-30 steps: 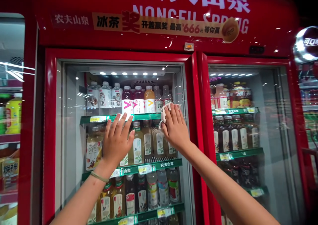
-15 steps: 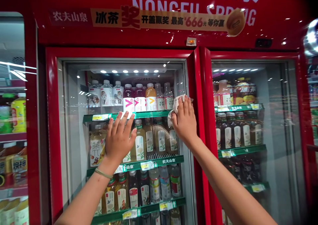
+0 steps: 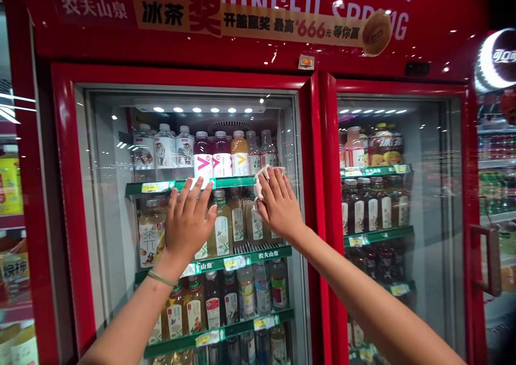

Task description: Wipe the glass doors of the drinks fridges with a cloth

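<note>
My left hand (image 3: pixel 186 225) lies with its fingers spread over the left glass door (image 3: pixel 108 220) of a red drinks fridge, and it holds nothing. A thin green band circles that wrist. Under the fingers of my right hand (image 3: pixel 281 206) is a crumpled white cloth (image 3: pixel 259 186), pressed to the same glass right of the door's middle. Most of the cloth is hidden by the hand. Behind the glass, bottles stand in rows on green-edged shelves, among them a purple drink bottle (image 3: pixel 202 158) on the top shelf.
A red frame post (image 3: pixel 314 155) parts this door from the right glass door (image 3: pixel 435 204), which has a handle (image 3: pixel 489 260) at its far edge. Above runs a red header with a promotional strip (image 3: pixel 250 21). Another fridge stands at the left.
My right hand and the cloth have slid left and a little down across the glass, away from the door's right edge. My left hand stays spread. The view has shifted slightly.
</note>
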`<action>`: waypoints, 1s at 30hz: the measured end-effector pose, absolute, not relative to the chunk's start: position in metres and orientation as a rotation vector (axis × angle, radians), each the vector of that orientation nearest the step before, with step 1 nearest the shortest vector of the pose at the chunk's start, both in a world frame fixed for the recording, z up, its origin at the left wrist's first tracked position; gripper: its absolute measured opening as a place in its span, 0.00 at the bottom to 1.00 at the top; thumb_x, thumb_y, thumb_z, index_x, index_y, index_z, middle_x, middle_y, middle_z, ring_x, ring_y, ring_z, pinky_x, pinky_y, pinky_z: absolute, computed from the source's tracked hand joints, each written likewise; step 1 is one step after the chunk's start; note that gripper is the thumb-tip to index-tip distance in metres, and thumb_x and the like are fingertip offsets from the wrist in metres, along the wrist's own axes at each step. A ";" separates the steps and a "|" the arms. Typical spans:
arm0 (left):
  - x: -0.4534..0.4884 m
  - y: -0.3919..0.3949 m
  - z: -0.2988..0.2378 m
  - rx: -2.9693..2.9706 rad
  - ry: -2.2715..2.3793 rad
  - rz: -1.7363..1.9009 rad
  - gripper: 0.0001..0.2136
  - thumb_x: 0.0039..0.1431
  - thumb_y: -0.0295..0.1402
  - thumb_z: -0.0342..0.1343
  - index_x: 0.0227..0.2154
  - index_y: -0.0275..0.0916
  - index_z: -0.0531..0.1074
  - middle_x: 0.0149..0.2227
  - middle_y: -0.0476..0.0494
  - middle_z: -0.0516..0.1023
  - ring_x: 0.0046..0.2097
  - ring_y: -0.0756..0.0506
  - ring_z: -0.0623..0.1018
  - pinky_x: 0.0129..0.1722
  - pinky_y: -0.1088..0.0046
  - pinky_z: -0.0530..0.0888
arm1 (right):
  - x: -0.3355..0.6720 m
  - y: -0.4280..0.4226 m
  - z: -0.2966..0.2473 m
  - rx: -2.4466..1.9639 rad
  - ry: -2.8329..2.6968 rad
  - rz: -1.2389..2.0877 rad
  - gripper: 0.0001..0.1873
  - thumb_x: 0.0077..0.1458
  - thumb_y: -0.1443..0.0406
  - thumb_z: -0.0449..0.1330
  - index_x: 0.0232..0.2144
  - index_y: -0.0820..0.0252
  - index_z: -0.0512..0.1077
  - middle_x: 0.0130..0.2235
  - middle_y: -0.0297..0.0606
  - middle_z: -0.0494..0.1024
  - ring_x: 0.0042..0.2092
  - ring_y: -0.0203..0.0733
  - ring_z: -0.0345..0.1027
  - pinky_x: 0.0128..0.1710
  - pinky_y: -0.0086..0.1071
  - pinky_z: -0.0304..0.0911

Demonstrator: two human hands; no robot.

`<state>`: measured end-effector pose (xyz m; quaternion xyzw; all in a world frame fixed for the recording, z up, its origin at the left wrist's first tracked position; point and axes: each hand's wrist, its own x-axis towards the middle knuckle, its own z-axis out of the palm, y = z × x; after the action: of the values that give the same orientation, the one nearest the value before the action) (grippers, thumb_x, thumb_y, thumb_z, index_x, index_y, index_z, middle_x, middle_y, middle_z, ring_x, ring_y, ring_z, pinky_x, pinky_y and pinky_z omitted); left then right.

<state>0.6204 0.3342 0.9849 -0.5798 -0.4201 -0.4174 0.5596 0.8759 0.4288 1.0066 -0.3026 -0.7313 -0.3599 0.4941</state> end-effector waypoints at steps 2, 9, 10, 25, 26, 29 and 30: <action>0.621 0.334 0.985 -1.368 -0.996 -0.984 0.31 0.67 0.33 0.54 0.71 0.49 0.55 0.70 0.41 0.64 0.72 0.35 0.60 0.72 0.44 0.55 | 0.876 0.429 1.013 -0.715 -1.791 -0.884 0.44 0.70 0.57 0.48 0.74 0.49 0.24 0.77 0.34 0.34 0.76 0.53 0.31 0.75 0.55 0.42; 0.621 0.333 0.985 -1.366 -1.002 -0.968 0.30 0.67 0.34 0.54 0.71 0.46 0.56 0.70 0.40 0.64 0.73 0.35 0.60 0.72 0.44 0.56 | 0.888 0.434 1.015 -0.778 -1.694 -0.806 0.42 0.69 0.59 0.48 0.75 0.49 0.28 0.77 0.32 0.34 0.76 0.55 0.32 0.75 0.57 0.42; 0.621 0.333 0.985 -1.365 -1.005 -0.966 0.30 0.67 0.34 0.54 0.71 0.46 0.56 0.70 0.40 0.64 0.72 0.35 0.60 0.72 0.45 0.56 | 0.886 0.434 1.014 -0.770 -1.710 -0.814 0.42 0.69 0.59 0.48 0.75 0.48 0.29 0.77 0.32 0.34 0.76 0.54 0.33 0.75 0.56 0.42; 0.619 0.336 0.983 -1.344 -0.871 -1.095 0.18 0.65 0.26 0.54 0.57 0.39 0.69 0.58 0.36 0.75 0.67 0.36 0.68 0.69 0.47 0.64 | 0.860 0.423 1.023 -0.698 -1.672 -0.876 0.41 0.71 0.58 0.44 0.74 0.48 0.24 0.77 0.32 0.33 0.76 0.55 0.34 0.74 0.58 0.45; 0.618 0.336 0.983 -1.348 -0.868 -1.099 0.18 0.65 0.26 0.54 0.57 0.39 0.69 0.58 0.36 0.75 0.67 0.36 0.69 0.69 0.46 0.64 | 0.855 0.421 1.024 -0.683 -1.679 -0.885 0.41 0.71 0.58 0.44 0.74 0.49 0.21 0.77 0.32 0.33 0.76 0.55 0.34 0.74 0.59 0.46; 0.617 0.335 0.983 -1.360 -0.850 -1.125 0.18 0.65 0.25 0.54 0.56 0.40 0.69 0.57 0.36 0.75 0.66 0.37 0.69 0.69 0.46 0.65 | 0.848 0.416 1.025 -0.555 -1.892 -1.021 0.44 0.71 0.57 0.47 0.73 0.45 0.20 0.76 0.29 0.36 0.76 0.52 0.37 0.75 0.53 0.45; 0.616 0.335 0.983 -1.362 -0.842 -1.134 0.17 0.65 0.25 0.54 0.55 0.40 0.69 0.56 0.36 0.75 0.66 0.37 0.69 0.69 0.46 0.65 | 0.850 0.416 1.026 -0.523 -1.946 -1.065 0.44 0.71 0.56 0.48 0.73 0.44 0.21 0.76 0.28 0.37 0.76 0.50 0.38 0.75 0.52 0.45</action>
<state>0.6164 0.3352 0.9828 -0.5770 -0.3566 -0.4803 0.5560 0.8502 0.4161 1.0259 -0.2086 -0.7757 -0.4243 0.4180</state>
